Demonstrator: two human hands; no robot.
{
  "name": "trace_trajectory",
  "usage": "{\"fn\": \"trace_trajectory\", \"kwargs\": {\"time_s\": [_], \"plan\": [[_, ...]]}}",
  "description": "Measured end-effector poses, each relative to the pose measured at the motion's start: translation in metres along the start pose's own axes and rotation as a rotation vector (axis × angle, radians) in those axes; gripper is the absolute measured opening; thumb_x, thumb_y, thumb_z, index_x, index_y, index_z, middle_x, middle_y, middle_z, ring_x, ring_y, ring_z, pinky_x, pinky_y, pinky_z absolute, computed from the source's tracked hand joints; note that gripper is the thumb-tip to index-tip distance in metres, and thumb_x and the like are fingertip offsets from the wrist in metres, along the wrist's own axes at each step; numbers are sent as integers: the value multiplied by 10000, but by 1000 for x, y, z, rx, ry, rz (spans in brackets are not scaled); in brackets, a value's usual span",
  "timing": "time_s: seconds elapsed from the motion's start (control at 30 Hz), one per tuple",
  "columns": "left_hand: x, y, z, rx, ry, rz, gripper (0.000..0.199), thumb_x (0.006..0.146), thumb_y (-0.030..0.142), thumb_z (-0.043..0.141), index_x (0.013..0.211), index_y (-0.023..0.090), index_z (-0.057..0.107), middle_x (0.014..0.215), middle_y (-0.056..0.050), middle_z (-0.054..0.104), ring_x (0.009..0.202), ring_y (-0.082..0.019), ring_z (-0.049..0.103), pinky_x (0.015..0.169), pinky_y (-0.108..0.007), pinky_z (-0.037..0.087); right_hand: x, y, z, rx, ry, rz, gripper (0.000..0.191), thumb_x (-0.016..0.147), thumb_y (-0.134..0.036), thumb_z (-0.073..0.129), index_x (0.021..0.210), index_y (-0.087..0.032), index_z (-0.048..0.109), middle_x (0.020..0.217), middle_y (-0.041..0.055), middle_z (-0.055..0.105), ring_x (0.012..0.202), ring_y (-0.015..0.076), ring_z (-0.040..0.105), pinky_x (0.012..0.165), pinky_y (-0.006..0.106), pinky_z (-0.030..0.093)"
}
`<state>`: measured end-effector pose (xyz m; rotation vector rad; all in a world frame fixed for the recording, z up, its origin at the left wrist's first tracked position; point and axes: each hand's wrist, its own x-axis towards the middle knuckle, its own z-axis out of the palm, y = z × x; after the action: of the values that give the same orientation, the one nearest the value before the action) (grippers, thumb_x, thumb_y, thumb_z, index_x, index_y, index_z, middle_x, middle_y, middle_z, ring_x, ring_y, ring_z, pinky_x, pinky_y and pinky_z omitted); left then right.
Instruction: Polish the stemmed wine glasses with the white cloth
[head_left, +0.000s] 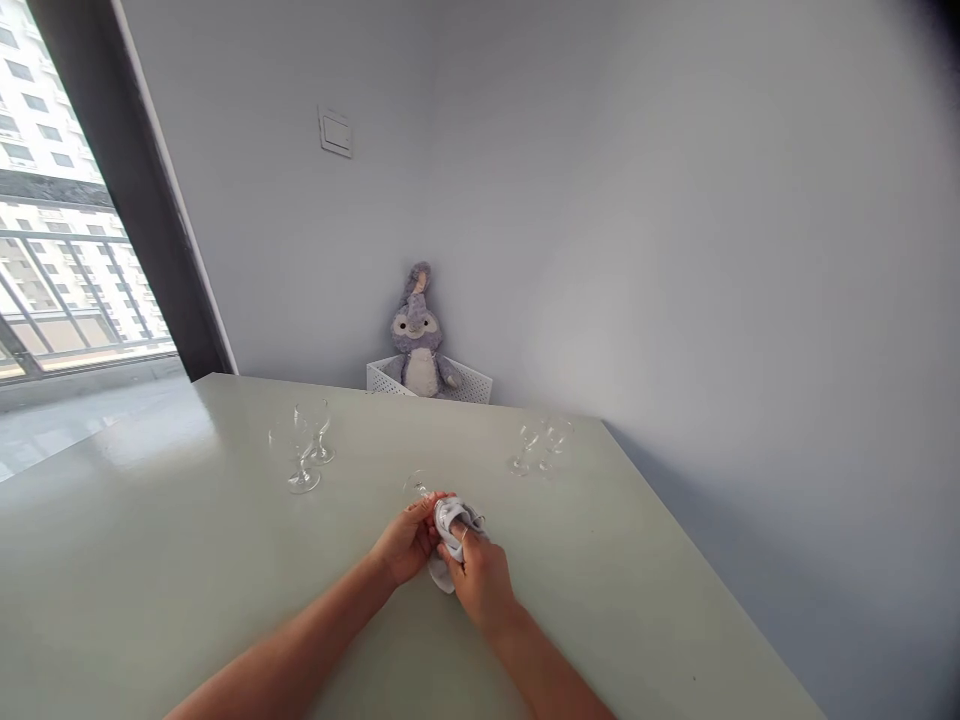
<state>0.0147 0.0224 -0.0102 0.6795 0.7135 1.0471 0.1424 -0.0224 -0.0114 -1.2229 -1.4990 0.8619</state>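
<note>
Near the middle of the table, my left hand (409, 540) is closed around a clear stemmed glass (418, 484), tipped so that its round foot points away from me. My right hand (484, 580) grips a pale grey cloth (448, 518), its fingers pushed into the bowl end of the glass. Folds of the cloth bunch around the rim, and one end hangs down below my hands. The bowl itself is mostly hidden by cloth and fingers.
Clear stemmed glasses (304, 480) stand upright at the left on the pale green table (187, 560). More small stemmed glasses (521, 462) stand at the right. Behind the far edge, a plush rabbit (420, 335) sits in a white perforated basket (470, 383) against the grey walls.
</note>
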Motion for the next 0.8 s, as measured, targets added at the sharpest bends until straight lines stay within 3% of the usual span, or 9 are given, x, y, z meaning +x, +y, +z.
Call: {"fn": "trace_trajectory", "kwargs": {"time_s": [0.07,0.13,0.23,0.3,0.37,0.5,0.57,0.63,0.8], "plan": [[-1,1,-1,165,42,53,323,762,438,562,876,146,640,725,-50,613,614,-131,547,591,-250,444,6,0,-6,43,0,28,294,700,-347,629,970,-234,659,807,42,669,729,210,580,712,323,430],[-4,6,0,462,122,217,346,775,474,523,801,153,650,703,-57,613,646,-160,556,616,-276,441,14,-2,-17,183,73,113,316,710,-375,619,967,-194,646,744,22,649,670,178,563,636,282,432],[-11,19,3,944,141,568,288,774,450,531,823,204,673,901,-95,652,947,-254,542,860,-361,383,25,-7,-38,340,192,225,340,677,-390,651,918,-150,636,653,-8,596,582,135,519,531,231,394],[-13,26,5,1114,45,717,279,764,412,562,966,243,654,1082,-87,616,1157,-284,421,1003,-397,238,27,-11,-51,364,96,265,321,637,-371,687,857,-142,639,608,-21,568,535,118,496,494,217,369],[-13,30,7,1163,-57,751,341,731,399,609,1038,253,624,1109,-87,605,1212,-290,368,1042,-410,151,25,-18,-59,365,-116,286,285,619,-347,702,802,-136,643,585,-24,555,513,108,489,487,212,361],[-12,21,8,1191,-154,658,281,688,433,645,894,242,651,719,-75,629,841,-260,563,926,-392,296,12,-37,-71,287,-346,263,221,654,-308,663,804,-146,655,598,-23,570,528,105,495,502,210,365],[-15,14,10,1219,-159,598,246,711,464,609,778,230,639,577,-36,551,624,-194,522,755,-325,375,5,-50,-81,143,-377,191,189,670,-270,634,824,-167,667,598,-30,579,523,103,488,488,202,355],[-22,10,15,1186,-232,500,288,723,498,579,687,213,604,525,-5,487,522,-140,445,603,-256,358,-1,-65,-94,-43,-421,78,189,661,-223,621,837,-194,683,598,-35,596,519,105,493,481,198,351],[-40,9,29,713,-772,-145,452,761,581,472,837,157,607,486,61,333,397,-66,326,497,-240,357,-9,-103,-131,-293,-608,-107,256,637,-120,587,795,-279,710,774,-37,693,743,161,608,673,248,419]]}}
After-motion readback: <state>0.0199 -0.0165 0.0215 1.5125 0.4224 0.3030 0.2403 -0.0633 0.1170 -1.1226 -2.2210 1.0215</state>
